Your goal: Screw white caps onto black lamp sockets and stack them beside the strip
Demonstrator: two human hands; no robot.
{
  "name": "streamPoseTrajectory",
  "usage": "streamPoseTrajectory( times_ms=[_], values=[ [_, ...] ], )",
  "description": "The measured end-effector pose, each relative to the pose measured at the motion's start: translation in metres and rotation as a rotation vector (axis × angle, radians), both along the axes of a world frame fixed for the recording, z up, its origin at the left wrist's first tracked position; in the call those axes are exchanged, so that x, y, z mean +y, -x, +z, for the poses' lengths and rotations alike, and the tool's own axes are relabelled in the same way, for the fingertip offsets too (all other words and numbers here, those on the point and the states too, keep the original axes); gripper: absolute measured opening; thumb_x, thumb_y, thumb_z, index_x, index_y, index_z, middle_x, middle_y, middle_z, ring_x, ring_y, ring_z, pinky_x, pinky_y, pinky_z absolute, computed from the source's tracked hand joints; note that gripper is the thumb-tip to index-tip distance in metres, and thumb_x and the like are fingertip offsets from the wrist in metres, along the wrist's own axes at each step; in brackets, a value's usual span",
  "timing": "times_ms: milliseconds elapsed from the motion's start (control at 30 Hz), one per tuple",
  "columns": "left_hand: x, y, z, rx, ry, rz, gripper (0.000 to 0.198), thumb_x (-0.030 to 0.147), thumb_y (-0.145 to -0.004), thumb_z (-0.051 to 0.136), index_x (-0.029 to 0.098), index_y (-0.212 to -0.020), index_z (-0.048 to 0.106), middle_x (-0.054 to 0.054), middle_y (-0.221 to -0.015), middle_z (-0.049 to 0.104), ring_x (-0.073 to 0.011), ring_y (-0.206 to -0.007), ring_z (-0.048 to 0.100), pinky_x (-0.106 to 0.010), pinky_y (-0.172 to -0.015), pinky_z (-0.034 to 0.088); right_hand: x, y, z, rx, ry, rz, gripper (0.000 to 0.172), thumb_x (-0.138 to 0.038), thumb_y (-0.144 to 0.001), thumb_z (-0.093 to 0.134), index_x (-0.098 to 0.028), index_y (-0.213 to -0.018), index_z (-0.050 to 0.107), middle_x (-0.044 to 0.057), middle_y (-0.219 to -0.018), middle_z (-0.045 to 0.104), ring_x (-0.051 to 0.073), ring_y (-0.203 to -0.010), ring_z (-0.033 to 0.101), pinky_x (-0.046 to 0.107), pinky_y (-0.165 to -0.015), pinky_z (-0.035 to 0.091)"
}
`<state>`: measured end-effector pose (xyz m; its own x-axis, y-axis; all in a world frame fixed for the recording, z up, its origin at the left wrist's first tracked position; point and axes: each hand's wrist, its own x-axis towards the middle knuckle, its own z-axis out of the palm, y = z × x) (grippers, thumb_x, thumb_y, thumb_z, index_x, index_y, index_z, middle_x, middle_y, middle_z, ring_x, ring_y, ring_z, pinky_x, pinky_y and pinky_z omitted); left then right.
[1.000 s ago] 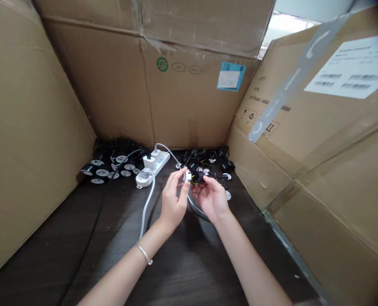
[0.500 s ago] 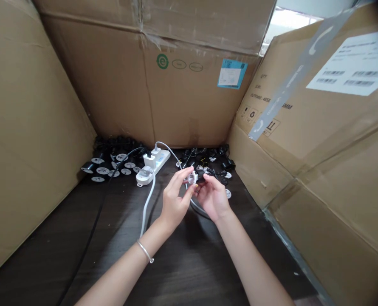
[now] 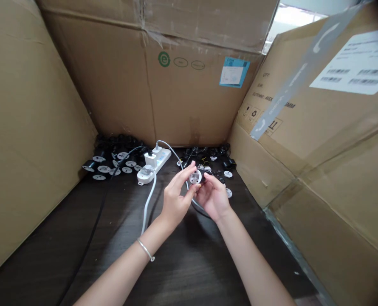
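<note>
At the middle of the view, both hands meet around a small black cylindrical part with a white round end piece (image 3: 195, 176) that has dark holes in it. My left hand (image 3: 178, 191) pinches the rim of the white end piece between thumb and fingers. From the right, my right hand (image 3: 215, 195) grips the black body, which its fingers mostly hide. The white face is turned toward me. Just behind the hands lies a loose pile of black parts and wires (image 3: 204, 157), with a few white discs (image 3: 228, 174) among them.
A white power strip (image 3: 162, 159) with plugged-in adapters lies left of the hands; its grey cable (image 3: 148, 204) runs forward. Several black cylinders with white discs (image 3: 103, 169) sit at back left. A black cable (image 3: 95, 225) crosses the dark table. Cardboard boxes (image 3: 189, 106) wall in three sides.
The white end piece, seen more from the side before, now shows its round face with holes toward me. Both hands stay in nearly the same place; the view has shifted slightly.
</note>
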<state>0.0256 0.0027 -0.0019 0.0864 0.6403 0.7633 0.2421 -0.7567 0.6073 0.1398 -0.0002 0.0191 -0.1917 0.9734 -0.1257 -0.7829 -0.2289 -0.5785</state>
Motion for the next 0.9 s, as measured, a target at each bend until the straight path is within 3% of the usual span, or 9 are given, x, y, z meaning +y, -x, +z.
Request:
streamPoseTrajectory(
  times_ms=[367, 467, 567, 767, 900],
  values=[
    [-0.002, 0.0, 0.004, -0.01, -0.075, -0.033, 0.021, 0.011, -0.081, 0.052, 0.018, -0.099, 0.06, -0.009, -0.127, 0.051, -0.0206, -0.116, 0.049, -0.039, -0.097, 0.041, -0.001, 0.0, 0.001, 0.022, 0.025, 0.022, 0.015, -0.025, -0.067, 0.061, -0.012, -0.075, 0.063, 0.001, -0.068, 0.064, 0.01, -0.057, 0.056, 0.02, -0.054, 0.045],
    [-0.004, -0.002, 0.009, -0.068, 0.017, -0.013, 0.011, 0.013, -0.081, 0.053, 0.017, -0.088, 0.061, -0.008, -0.121, 0.056, -0.0201, -0.112, 0.052, -0.038, -0.096, 0.041, 0.0, 0.0, -0.002, -0.001, -0.001, 0.03, 0.015, -0.026, -0.067, 0.062, -0.013, -0.074, 0.062, 0.001, -0.067, 0.064, 0.01, -0.058, 0.056, 0.02, -0.056, 0.044],
    [-0.005, -0.004, 0.011, -0.18, 0.189, -0.088, 0.004, 0.016, -0.081, 0.053, 0.017, -0.085, 0.053, -0.009, -0.116, 0.058, -0.0189, -0.106, 0.055, -0.036, -0.091, 0.044, 0.001, 0.0, -0.005, -0.007, -0.02, 0.025, 0.013, -0.025, -0.068, 0.061, -0.014, -0.075, 0.063, 0.001, -0.071, 0.065, 0.01, -0.061, 0.056, 0.021, -0.059, 0.045],
    [0.007, -0.004, 0.008, -0.381, 0.348, -0.277, 0.05, 0.014, -0.068, 0.067, 0.02, -0.102, 0.031, -0.013, -0.124, 0.05, -0.0194, -0.113, 0.05, -0.041, -0.098, 0.038, -0.001, -0.001, -0.003, -0.037, -0.016, 0.071, 0.014, -0.026, -0.071, 0.054, -0.014, -0.075, 0.061, 0.002, -0.073, 0.065, 0.011, -0.063, 0.057, 0.022, -0.06, 0.045],
    [0.011, -0.003, 0.004, -0.302, 0.44, -0.315, 0.051, 0.019, -0.07, 0.065, 0.018, -0.111, 0.035, -0.015, -0.124, 0.05, -0.0211, -0.116, 0.048, -0.041, -0.099, 0.036, -0.002, 0.001, -0.003, -0.074, -0.067, 0.106, 0.019, -0.03, -0.074, 0.054, -0.015, -0.083, 0.063, 0.001, -0.076, 0.065, 0.009, -0.064, 0.057, 0.02, -0.06, 0.045]
  ],
)
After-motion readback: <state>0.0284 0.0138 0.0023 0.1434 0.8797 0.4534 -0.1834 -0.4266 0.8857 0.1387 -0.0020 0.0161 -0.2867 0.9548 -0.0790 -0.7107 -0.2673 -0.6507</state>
